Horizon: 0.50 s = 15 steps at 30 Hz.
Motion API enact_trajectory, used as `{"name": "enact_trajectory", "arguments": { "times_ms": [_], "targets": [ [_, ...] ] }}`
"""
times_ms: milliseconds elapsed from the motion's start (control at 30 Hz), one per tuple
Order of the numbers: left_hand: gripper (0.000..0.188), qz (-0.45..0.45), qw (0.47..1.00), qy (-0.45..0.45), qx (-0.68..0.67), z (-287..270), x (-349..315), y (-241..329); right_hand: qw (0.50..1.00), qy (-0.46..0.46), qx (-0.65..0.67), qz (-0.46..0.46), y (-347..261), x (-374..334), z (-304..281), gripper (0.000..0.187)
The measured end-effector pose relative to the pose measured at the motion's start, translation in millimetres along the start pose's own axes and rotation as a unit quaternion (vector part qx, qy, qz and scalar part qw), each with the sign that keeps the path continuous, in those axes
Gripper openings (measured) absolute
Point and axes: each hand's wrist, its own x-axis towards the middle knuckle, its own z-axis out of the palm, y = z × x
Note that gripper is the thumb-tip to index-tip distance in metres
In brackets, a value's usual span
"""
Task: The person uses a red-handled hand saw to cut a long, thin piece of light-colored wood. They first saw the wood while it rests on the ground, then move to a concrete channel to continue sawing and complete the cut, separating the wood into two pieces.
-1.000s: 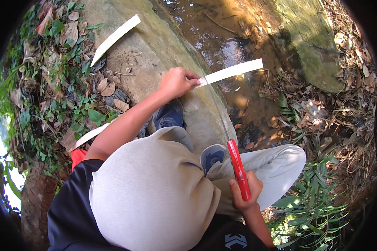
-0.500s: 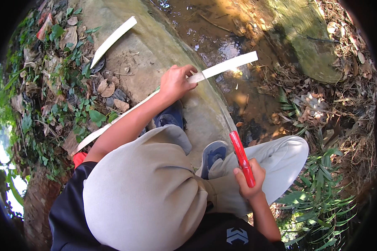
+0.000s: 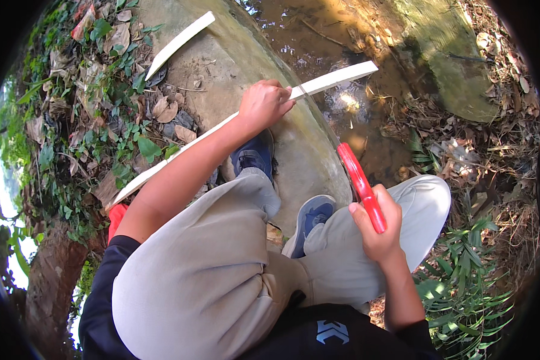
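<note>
A long pale wooden strip (image 3: 336, 77) lies across the concrete ledge, its far right end sticking out over the water. My left hand (image 3: 266, 107) is closed on the strip near the ledge's edge and presses it down. In my right hand (image 3: 378, 225) is the red handle of a hand saw (image 3: 357, 180). Its thin blade reaches up and left to the strip, crossing it just right of my left fingers. The strip's other end (image 3: 126, 191) passes beneath my left forearm toward the lower left.
A shorter pale strip (image 3: 180, 45) lies on the concrete ledge (image 3: 222, 66) at the upper left. Shallow brown water (image 3: 324, 42) runs along the ledge's right side. Leafy plants and dry leaves (image 3: 120, 36) border the left. My blue shoes (image 3: 255, 157) rest on the concrete.
My right hand has pushed the saw up and forward, so the handle is nearer the strip and less blade shows below it. My left hand keeps its grip; the whole view has shifted slightly.
</note>
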Motion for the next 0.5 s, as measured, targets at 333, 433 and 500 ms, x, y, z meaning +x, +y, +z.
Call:
{"name": "enact_trajectory", "arguments": {
  "times_ms": [333, 433, 500],
  "targets": [
    [0.025, -0.013, 0.999, -0.046, 0.023, -2, 2, 5, 0.999, 0.02, 0.027, -0.007, 16, -2, -2, 0.022],
    [0.025, -0.018, 0.998, -0.055, 0.034, -1, 3, 5, 0.996, 0.027, 0.074, 0.037, 6, -4, -1, 0.022],
    [0.025, -0.025, 0.997, -0.064, 0.034, 0, 3, 9, 0.996, 0.029, 0.068, 0.046, -3, -5, 1, 0.022]
  ]
}}
